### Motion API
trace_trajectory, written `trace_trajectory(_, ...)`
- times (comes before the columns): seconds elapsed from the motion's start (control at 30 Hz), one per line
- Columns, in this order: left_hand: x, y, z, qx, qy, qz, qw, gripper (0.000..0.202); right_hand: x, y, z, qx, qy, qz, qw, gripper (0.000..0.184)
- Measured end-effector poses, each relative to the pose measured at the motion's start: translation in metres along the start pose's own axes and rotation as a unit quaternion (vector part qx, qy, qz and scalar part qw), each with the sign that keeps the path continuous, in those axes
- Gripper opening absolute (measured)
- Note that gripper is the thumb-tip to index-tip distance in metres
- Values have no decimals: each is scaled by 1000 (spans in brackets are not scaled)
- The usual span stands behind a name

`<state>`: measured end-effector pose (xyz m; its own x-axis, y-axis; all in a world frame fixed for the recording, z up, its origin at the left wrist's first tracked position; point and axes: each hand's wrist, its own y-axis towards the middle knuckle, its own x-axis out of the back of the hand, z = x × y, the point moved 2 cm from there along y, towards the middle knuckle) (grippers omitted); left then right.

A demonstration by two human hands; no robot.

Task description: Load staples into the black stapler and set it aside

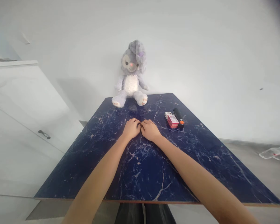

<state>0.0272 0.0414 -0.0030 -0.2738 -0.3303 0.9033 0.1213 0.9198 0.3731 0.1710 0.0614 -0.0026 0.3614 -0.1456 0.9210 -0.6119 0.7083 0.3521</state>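
My left hand (132,128) and my right hand (150,130) meet over the middle of the table, backs up and fingers curled inward. Between their fingertips a small dark thing (138,125) shows in part; it is too small and too hidden to name. To the right of my right hand, a small red and white box (171,120) rests on the table. Touching or close beside it lies a black object with an orange part (178,117), its kind unclear. Beyond both hands a grey plush rabbit (131,84) sits upright at the far edge.
Dark blue marble-patterned table (140,183) stretches out in front of me, its far edge near a pale wall (200,56). A white cabinet (18,124) with a dark handle (44,134) stands on the left. On the floor at right lies a clear plastic bottle (273,152).
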Motion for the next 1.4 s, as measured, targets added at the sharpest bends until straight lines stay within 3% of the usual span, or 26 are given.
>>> trace_trajectory(0.8, 1, 0, 1, -5, -9, -5, 1000, 26, -1, 0, 0, 8, 3, -6, 1000, 32)
trace_trajectory(1.23, -9, 3, 13, -40, -36, -47, 997, 25, -7, 1, -3, 14, -1, -34, 999, 25)
trace_trajectory(1.4, 0, 0, 4, -56, -67, -67, 994, 25, -2, -6, 0, 6, 21, -59, 998, 23)
